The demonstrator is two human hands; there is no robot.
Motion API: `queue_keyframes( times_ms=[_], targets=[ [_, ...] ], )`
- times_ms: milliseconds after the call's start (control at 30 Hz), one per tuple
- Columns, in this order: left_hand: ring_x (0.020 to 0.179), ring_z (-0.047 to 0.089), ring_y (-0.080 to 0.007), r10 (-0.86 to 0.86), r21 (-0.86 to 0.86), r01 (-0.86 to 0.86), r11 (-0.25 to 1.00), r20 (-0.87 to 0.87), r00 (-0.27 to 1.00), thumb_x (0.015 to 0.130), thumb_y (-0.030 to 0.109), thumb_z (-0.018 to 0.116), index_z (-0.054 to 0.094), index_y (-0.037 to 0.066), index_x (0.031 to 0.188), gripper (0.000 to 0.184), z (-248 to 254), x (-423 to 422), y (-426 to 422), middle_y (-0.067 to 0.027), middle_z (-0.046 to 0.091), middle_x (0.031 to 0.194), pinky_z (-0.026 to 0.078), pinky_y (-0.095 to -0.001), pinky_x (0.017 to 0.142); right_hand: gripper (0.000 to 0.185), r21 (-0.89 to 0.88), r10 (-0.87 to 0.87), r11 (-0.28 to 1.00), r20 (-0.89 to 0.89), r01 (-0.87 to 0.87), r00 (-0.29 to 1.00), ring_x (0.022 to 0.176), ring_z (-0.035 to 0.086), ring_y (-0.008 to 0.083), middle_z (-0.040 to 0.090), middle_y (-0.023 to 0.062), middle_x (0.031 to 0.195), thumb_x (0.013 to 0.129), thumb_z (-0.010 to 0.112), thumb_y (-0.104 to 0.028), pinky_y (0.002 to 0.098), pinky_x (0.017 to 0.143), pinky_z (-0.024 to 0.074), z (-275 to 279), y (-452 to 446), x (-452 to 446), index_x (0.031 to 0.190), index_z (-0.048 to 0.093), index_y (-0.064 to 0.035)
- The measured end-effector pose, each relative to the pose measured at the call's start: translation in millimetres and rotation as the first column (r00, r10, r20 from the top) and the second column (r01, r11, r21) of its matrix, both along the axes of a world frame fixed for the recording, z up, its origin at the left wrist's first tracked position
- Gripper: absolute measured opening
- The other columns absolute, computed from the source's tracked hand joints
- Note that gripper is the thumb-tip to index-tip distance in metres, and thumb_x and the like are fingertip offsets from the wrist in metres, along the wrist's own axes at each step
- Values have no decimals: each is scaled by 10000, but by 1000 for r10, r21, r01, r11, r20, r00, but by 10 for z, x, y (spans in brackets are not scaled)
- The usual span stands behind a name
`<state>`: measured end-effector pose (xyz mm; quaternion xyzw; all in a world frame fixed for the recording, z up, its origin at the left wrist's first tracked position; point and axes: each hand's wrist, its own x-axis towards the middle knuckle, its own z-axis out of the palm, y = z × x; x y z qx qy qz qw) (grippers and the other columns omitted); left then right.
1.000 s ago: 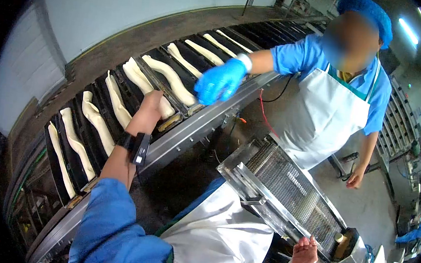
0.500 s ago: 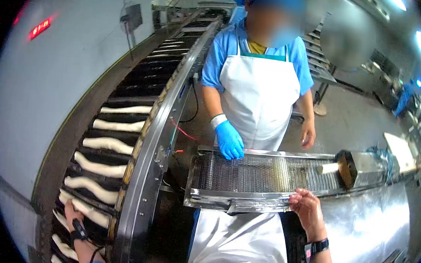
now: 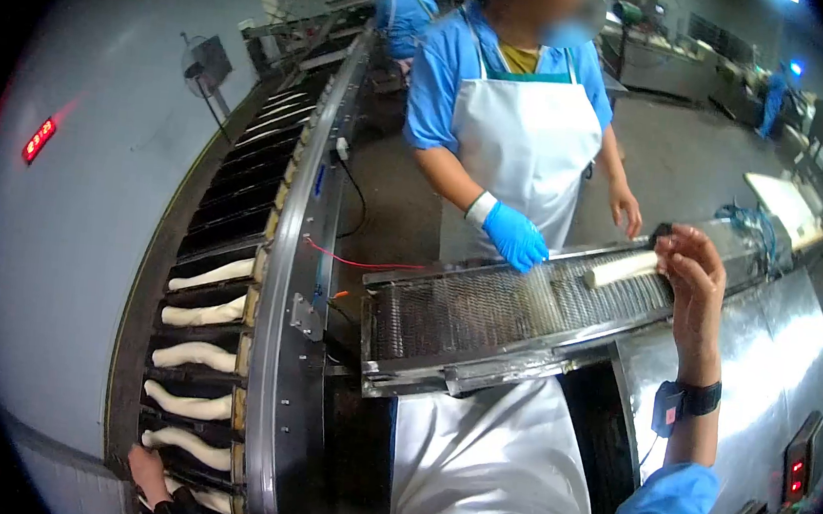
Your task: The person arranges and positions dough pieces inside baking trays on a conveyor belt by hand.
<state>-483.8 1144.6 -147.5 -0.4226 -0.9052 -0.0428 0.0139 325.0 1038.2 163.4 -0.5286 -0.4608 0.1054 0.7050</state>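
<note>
At the lower left, my left hand (image 3: 148, 474) is beside the end of a pale dough strip (image 3: 187, 447) lying in a dark tray; its fingers are too small to make out clearly. My right hand (image 3: 692, 270) is raised over the far end of the mesh conveyor (image 3: 465, 313), its fingers bent and apart. Just left of those fingers a pale dough piece (image 3: 620, 269) lies on the mesh, its right end hidden behind the hand. More dough strips (image 3: 193, 355) lie one per tray along the line on the left.
Across the mesh conveyor stands a co-worker in a white apron (image 3: 527, 140), with a blue-gloved hand (image 3: 516, 237) over the mesh. The tray line's metal rail (image 3: 275, 343) runs along the left. A metal table (image 3: 745, 355) is at the right. Another person (image 3: 403, 16) is farther back.
The view has swung right from the tray line. My left hand has moved off the strip it was on. My right hand has risen toward the dough piece, which has come farther left along the mesh.
</note>
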Motion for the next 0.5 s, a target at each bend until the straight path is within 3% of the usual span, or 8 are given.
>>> queue_keyframes(
  times_ms=[33, 67, 133, 200, 267, 333, 467, 500],
  targets=[
    [1072, 561, -416, -109, 8, 109, 994, -12, 994, 793, 135, 667, 545, -52, 1202, 466, -14, -205, 210, -276, 595, 1111, 464, -457, 899, 358, 43, 21, 999, 51, -23, 998, 971, 614, 183, 621, 111, 1026, 818, 598, -104, 289, 870, 490, 31, -16, -181, 1158, 571, 5],
    [1076, 562, -423, -245, 245, 270, 931, -126, 961, 795, 131, 673, 523, -59, 1241, 507, -261, -488, 495, -288, 577, 1168, 454, -451, 915, 355, 51, 41, 998, 121, -48, 992, 976, 610, 187, 622, 117, 1056, 806, 604, -78, 299, 888, 475, 62, -50, -394, 1150, 574, 9],
    [1085, 578, -390, -379, 305, 308, 901, 210, 901, 808, 134, 672, 496, -56, 1288, 545, 337, -187, 963, -280, 570, 1210, 456, -421, 932, 349, 21, 110, 993, 234, -118, 966, 976, 606, 185, 631, 109, 1065, 798, 609, -72, 314, 896, 466, -15, -76, -780, 1136, 580, 8],
    [1099, 585, -354, -657, 565, 414, 714, 334, 676, 831, 135, 657, 481, -50, 1311, 543, 978, 644, 1102, -254, 574, 1222, 451, -391, 949, 341, -186, 185, 976, 414, -116, 891, 986, 608, 194, 639, 107, 1071, 794, 624, -86, 326, 887, 473, -210, -51, -968, 1120, 587, 7],
    [1137, 565, -335, -706, 595, 427, 681, 379, 598, 838, 147, 656, 479, -46, 1315, 545, 1523, 1611, 1204, -240, 564, 1247, 441, -375, 968, 368, -415, 370, 897, 513, -154, 775, 988, 616, 222, 640, 127, 1079, 779, 646, -103, 343, 874, 486, -289, 59, -1049, 1125, 587, 7],
    [1156, 546, -336, -795, 619, 546, 565, 232, 560, 835, 145, 655, 489, -36, 1312, 536, 1373, 2075, 1517, -232, 558, 1254, 431, -379, 984, 396, -584, 515, 788, 450, -196, 729, 997, 618, 279, 630, 169, 1094, 774, 670, -120, 362, 868, 495, -557, 158, -1029, 1140, 585, 5],
    [1167, 538, -296, -888, 505, 750, 428, 83, 451, 879, 182, 618, 475, -31, 1323, 513, 1321, 2745, 1778, -203, 559, 1254, 416, -379, 1012, 436, -649, 639, 715, 456, -260, 620, 1026, 604, 338, 619, 204, 1116, 802, 684, -172, 400, 905, 481, -844, 86, -1057, 1189, 579, 0],
    [1117, 567, -265, -810, 703, 561, 436, 579, -96, 928, 206, 549, 488, -13, 1306, 441, 1595, 2960, 1357, -174, 572, 1233, 455, -367, 968, 444, -733, 652, 652, 411, -194, 637, 1042, 604, 339, 629, 200, 1113, 793, 699, -180, 403, 918, 475, -754, 50, -1172, 1184, 589, -1]
  ],
)
